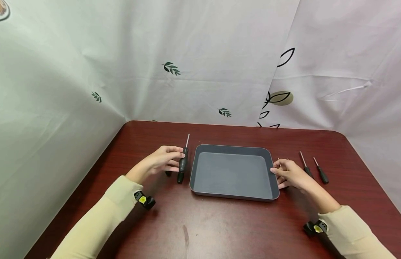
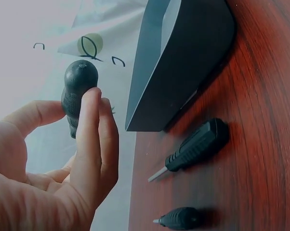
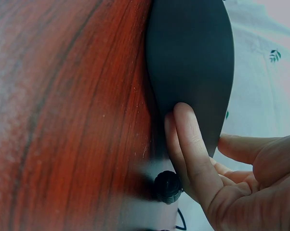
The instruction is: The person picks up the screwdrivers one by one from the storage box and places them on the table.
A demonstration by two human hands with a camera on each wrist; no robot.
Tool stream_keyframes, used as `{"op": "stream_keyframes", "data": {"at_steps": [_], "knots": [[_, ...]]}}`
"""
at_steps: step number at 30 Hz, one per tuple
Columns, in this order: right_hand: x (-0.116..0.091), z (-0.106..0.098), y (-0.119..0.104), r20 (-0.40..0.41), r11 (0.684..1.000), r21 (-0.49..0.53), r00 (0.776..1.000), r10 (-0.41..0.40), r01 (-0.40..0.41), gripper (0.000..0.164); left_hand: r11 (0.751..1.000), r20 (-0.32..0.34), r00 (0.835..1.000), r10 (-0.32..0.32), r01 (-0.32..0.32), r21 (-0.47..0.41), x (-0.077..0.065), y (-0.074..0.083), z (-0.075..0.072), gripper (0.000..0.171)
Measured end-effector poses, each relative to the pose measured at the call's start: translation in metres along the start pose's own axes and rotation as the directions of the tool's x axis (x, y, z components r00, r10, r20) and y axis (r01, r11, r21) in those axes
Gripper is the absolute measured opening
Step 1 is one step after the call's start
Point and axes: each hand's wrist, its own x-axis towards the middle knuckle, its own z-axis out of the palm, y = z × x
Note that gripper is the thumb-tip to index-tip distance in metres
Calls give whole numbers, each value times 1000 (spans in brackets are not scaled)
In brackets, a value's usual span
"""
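Observation:
My left hand [image 1: 161, 160] pinches a black-handled screwdriver [image 1: 183, 163] between thumb and fingers, left of a grey rectangular tray [image 1: 233, 174]. The screwdriver's shaft points away from me; its rounded handle end [image 2: 81, 74] faces the left wrist camera. Under that hand, two more screwdrivers lie on the table, a longer one [image 2: 198, 144] and a short one [image 2: 181, 219]. At the tray's right side, my right hand [image 1: 291, 174] holds the wall, with the thumb at the rim and two fingers [image 3: 191, 130] flat against the outside [image 3: 191, 57].
Right of the right hand lie two screwdrivers, one with its handle partly hidden [image 1: 306, 169] and one in full sight [image 1: 323, 175]. Another black handle [image 3: 167, 186] sits close under the right fingers. White patterned cloth [image 1: 200, 72] hangs behind the reddish-brown table [image 1: 220, 226].

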Motion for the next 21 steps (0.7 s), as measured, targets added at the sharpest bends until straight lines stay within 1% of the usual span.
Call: {"op": "stream_keyframes", "data": {"at_steps": [6,18,21], "knots": [[0,0,-1,0,1000,-6,1000,3,-3,38,1000,5,1000,-2,2,2,-3,0,-7,51],[0,0,-1,-3,1000,-24,1000,7,-7,38,998,11,1000,4,-5,57,-11,-1,-26,58],[0,0,-1,-2,1000,-24,1000,9,-9,38,998,-3,1000,-2,2,70,-13,-1,-31,58]]}}
